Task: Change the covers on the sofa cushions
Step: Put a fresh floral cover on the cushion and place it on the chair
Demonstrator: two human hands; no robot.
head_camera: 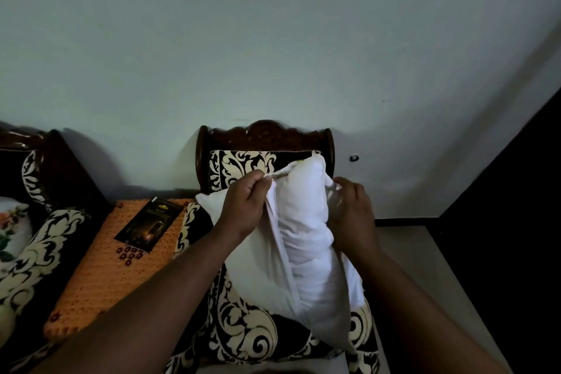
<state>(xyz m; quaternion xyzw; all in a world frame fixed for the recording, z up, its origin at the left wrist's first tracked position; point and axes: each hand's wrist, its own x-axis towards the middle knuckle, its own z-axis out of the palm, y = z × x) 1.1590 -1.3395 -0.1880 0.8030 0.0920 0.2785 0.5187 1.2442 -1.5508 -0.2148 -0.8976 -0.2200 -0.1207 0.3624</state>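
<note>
A white cushion [306, 240] stands on end on a black-and-cream patterned armchair [243, 331]. A white cover [243, 261] is around it, its open edge running down the middle with the inner pad showing. My left hand [243, 206] pinches the cover's left edge near the top. My right hand [352, 212] grips the cover's right edge near the top. Both forearms reach in from below.
A small table with an orange crocheted cloth [112, 264] stands left of the chair, with a dark booklet [148, 223] on it. Another patterned sofa [39, 240] with a floral cushion [9, 231] is at far left. A dark panel [501, 237] rises at right.
</note>
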